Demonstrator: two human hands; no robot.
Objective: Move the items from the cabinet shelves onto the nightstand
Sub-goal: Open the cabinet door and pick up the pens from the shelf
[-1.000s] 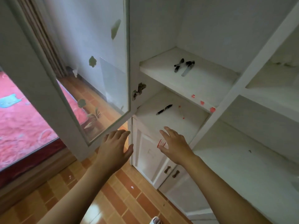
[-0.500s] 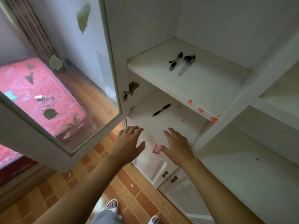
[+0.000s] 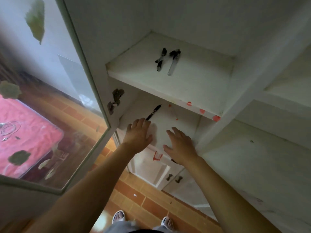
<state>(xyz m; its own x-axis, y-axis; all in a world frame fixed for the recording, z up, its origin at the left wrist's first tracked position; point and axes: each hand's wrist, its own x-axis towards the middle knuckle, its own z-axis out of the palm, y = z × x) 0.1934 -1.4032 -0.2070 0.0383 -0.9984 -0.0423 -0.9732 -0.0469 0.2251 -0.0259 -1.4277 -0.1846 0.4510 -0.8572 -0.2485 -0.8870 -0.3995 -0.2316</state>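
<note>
A black pen [image 3: 154,112] lies on the lower shelf [image 3: 183,125] of the white cabinet. My left hand [image 3: 138,134] is spread flat over that shelf, its fingertips at the pen's near end. My right hand [image 3: 180,145] hovers open above the shelf's front edge, holding nothing. On the upper shelf [image 3: 193,84] lie two dark markers [image 3: 160,60] crossed together and a clear tube with a black cap [image 3: 173,63]. A thin red-tipped stick [image 3: 173,113] rests further back on the lower shelf. The nightstand is out of view.
The glass cabinet door [image 3: 55,91] stands open on my left, with a pink bed [image 3: 25,132] seen through it. Red paint marks dot the shelf edges. Closed lower doors with two knobs [image 3: 174,178] are below. My feet stand on orange brick floor tiles [image 3: 148,204].
Both hands have moved forward and up onto the lower shelf; my left hand has reached the black pen. The view has come closer to the cabinet.
</note>
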